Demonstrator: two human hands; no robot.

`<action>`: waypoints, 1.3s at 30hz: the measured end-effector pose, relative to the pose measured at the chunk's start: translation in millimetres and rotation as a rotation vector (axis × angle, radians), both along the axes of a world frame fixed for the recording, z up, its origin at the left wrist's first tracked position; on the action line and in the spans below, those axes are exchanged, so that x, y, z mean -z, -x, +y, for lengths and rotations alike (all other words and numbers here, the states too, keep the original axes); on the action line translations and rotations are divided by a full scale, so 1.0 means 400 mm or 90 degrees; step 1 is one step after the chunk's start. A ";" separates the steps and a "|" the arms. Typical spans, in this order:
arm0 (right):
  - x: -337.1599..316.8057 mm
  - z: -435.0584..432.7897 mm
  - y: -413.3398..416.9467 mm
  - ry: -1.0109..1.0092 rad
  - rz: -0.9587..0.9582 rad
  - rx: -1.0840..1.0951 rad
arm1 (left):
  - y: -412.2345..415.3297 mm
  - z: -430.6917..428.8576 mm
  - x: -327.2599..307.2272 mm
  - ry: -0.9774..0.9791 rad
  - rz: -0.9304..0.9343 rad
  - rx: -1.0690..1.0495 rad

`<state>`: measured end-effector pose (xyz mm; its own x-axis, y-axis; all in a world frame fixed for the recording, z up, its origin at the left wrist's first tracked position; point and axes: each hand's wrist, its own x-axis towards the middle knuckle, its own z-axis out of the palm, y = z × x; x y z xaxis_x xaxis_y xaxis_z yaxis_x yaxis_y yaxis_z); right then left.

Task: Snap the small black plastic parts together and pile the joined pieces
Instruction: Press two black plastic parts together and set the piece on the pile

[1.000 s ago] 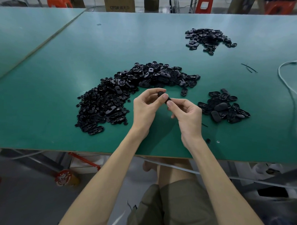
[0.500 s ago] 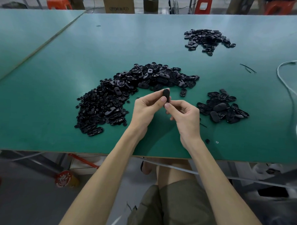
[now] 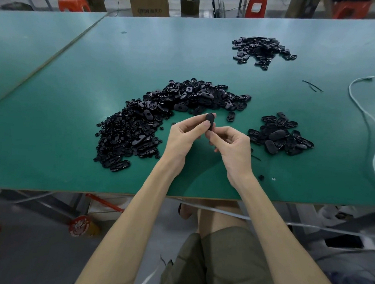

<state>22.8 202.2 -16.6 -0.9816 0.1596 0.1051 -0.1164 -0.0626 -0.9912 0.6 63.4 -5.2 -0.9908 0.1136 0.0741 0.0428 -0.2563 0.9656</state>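
Black oval piece (image 3: 210,121) is pinched between left hand (image 3: 183,139) and right hand (image 3: 231,143), above the green table (image 3: 74,158); the small pile (image 3: 279,135) at right (joined pieces, I judge) is modest; the large loose heap (image 3: 161,119) waits, so most work is left.

Left hand (image 3: 182,137), right hand (image 3: 233,148) (close together)

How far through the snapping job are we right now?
Done: a small pile beside the right hand, seemingly joined pieces. In hand: one black oval piece pinched between left hand and right. Left: the large pile of loose parts and a far pile. Most remains.
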 end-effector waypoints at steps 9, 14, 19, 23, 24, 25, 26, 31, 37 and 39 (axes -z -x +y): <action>-0.001 -0.003 -0.002 -0.015 -0.006 0.003 | 0.004 -0.007 0.001 0.002 -0.009 0.004; -0.001 -0.002 -0.001 -0.014 -0.010 0.012 | 0.001 0.003 0.009 -0.037 0.006 0.032; 0.001 0.000 0.000 -0.023 -0.019 0.009 | 0.000 0.005 0.008 -0.040 0.009 0.043; 0.000 -0.001 -0.001 -0.019 -0.019 0.011 | -0.001 0.005 0.008 -0.039 0.012 0.052; 0.000 -0.002 -0.001 -0.019 -0.018 0.010 | -0.001 0.004 0.007 -0.038 0.014 0.054; 0.000 -0.002 -0.002 -0.020 -0.017 0.010 | -0.001 0.004 0.007 -0.039 0.016 0.055; -0.001 -0.002 -0.002 -0.021 -0.017 0.009 | 0.000 0.004 0.005 -0.042 0.017 0.056; -0.003 -0.004 -0.003 -0.032 -0.021 0.008 | 0.001 0.006 0.007 -0.047 0.009 0.054; -0.005 -0.006 -0.004 -0.042 -0.018 0.010 | 0.002 0.006 0.008 -0.054 0.002 0.057; -0.005 -0.007 -0.004 -0.043 -0.020 0.010 | 0.002 0.006 0.006 -0.060 0.001 0.059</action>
<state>24.3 199.5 -14.4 -0.9820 0.1685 0.0850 -0.0853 0.0054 -0.9963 -0.3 65.7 -7.7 -0.9763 0.1967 0.0906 0.0168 -0.3483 0.9372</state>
